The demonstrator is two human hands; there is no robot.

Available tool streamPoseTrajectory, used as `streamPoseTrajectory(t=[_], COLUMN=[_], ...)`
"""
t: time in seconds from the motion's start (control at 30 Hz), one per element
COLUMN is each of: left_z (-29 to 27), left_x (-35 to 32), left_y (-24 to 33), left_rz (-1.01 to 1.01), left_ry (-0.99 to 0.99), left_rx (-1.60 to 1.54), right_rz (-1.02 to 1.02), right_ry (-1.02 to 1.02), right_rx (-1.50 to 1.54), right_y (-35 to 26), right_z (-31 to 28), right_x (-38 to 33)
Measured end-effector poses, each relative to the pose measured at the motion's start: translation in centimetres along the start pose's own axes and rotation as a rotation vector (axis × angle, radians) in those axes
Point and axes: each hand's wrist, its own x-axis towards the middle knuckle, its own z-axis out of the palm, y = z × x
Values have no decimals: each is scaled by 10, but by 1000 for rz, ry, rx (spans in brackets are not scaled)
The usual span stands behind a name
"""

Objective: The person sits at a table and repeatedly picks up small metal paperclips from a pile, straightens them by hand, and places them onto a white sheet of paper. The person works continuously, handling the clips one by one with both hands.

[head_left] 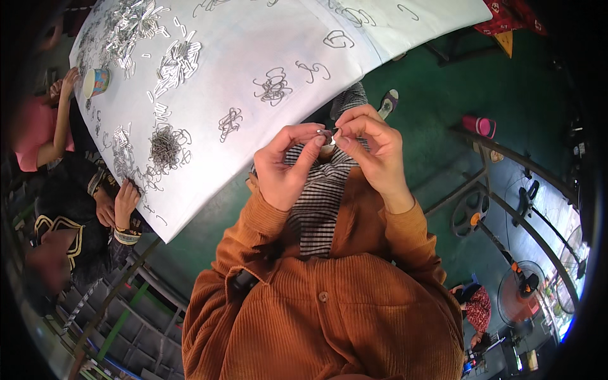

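Observation:
My left hand (286, 166) and my right hand (378, 151) meet just off the table's near edge, above my lap. Both are pinched on a small dark metal piece (327, 134) with a shiny part; the fingertips hide most of it, so its exact kind does not show. Closest on the white table (209, 171) lie a small bunch of bent dark wire pieces (230, 123) and a larger tangle of curved wire hooks (273, 86).
Heaps of white strip-like pieces (180, 66) and a dense dark pile of small metal parts (166, 147) cover the table's left side. A paper tub (97, 82) stands near co-workers' hands. Metal rails (506, 206) and a fan (519, 292) are at right.

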Motion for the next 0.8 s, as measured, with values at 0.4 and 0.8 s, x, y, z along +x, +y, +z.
streamPoseTrajectory(t=[0.4, 0.8], left_z=[-14, -228], left_x=[-9, 156], left_y=[11, -59], left_rz=[219, 38], left_ry=[-112, 493], left_rx=[374, 1030], right_rz=[-162, -211], right_ry=[11, -44], right_rx=[-167, -327], right_y=[-18, -18], right_z=[12, 13], right_x=[-2, -14])
